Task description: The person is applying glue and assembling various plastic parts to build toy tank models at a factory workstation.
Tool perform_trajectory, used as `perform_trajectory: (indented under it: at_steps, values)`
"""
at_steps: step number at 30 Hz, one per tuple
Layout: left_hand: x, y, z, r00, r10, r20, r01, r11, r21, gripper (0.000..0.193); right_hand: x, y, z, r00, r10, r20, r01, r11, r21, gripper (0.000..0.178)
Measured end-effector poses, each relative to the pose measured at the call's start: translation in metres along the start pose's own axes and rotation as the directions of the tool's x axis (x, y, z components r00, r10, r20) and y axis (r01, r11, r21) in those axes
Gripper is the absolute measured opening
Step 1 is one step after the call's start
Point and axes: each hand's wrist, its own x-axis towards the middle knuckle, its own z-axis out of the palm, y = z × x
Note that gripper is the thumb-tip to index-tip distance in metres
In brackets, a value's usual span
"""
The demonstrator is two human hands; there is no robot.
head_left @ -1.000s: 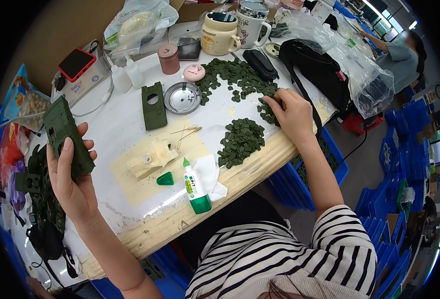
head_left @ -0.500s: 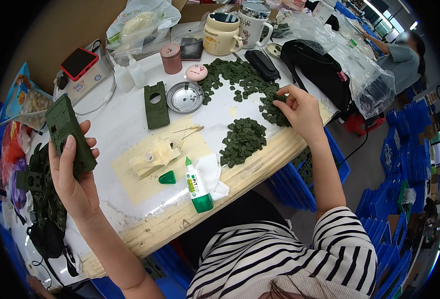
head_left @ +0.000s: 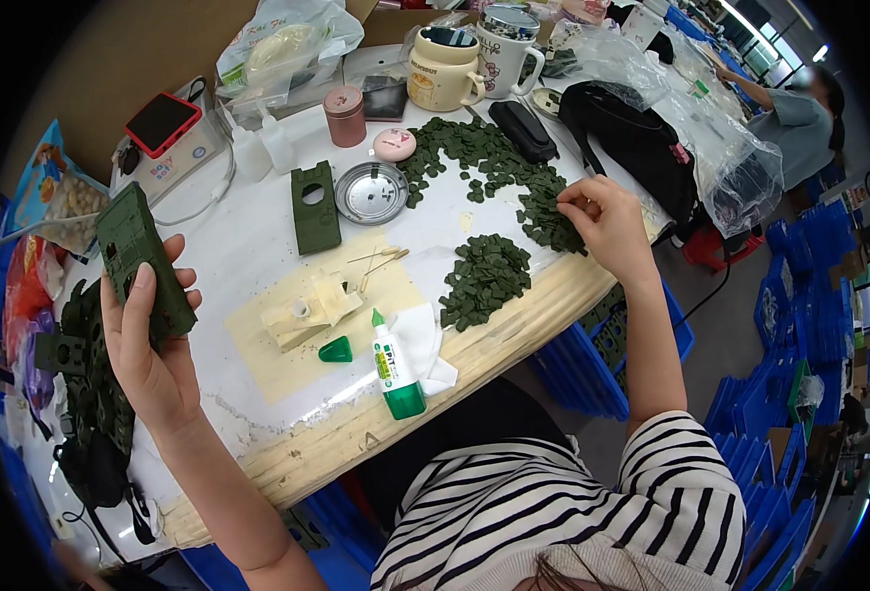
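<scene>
My left hand (head_left: 154, 345) holds up a long dark green plastic model part (head_left: 142, 258) with holes in it, over the left side of the table. At the right, my right hand (head_left: 604, 219) has thumb and fingertips pinched together beside a spread of small dark green flat pieces (head_left: 543, 219); whatever sits between the tips is too small to make out. A separate heap of green pieces (head_left: 484, 281) lies nearer the table's front edge. A similar green part (head_left: 315, 209) with a round hole lies flat next to a round metal dish (head_left: 371, 193).
Before me lie a glue bottle (head_left: 397, 369), its green cap (head_left: 335, 350), cotton swabs (head_left: 381, 258) and a white tissue (head_left: 420, 345). Mugs (head_left: 445, 74), a pink tin (head_left: 344, 116) and a black bag (head_left: 622, 138) stand farther back. Blue crates (head_left: 578, 369) sit below the right edge.
The view has shifted slightly. My right hand has turned a little and its fingertips have drawn closer together by the pieces. The left hand still holds the green part.
</scene>
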Motion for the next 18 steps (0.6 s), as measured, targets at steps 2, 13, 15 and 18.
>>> perform_trajectory:
  at_steps: [2, 13, 15, 18]
  values:
    - [0.0, 0.0, 0.0, 1.0, 0.0, -0.003, 0.0, 1.0, -0.001, 0.04, -0.001, 0.001, -0.002, 1.0, -0.001, 0.008, 0.0, 1.0, 0.03, 0.014]
    - [0.001, 0.0, -0.001, 1.0, 0.002, 0.005, -0.001, 1.0, -0.007, 0.039, 0.006, -0.011, -0.014, 0.977, 0.163, 0.137, -0.175, 0.981, 0.082, 0.016]
    - [0.001, 0.0, -0.001, 1.0, 0.001, 0.001, -0.001, 1.0, -0.003, 0.039, 0.005, -0.005, -0.014, 0.972, 0.17, 0.163, -0.191, 0.973, 0.129, 0.014]
    - [0.001, 0.0, 0.0, 1.0, 0.0, 0.002, 0.0, 1.0, -0.002, 0.039, 0.003, -0.004, -0.015, 0.975, 0.17, 0.143, -0.19, 0.972, 0.138, 0.011]
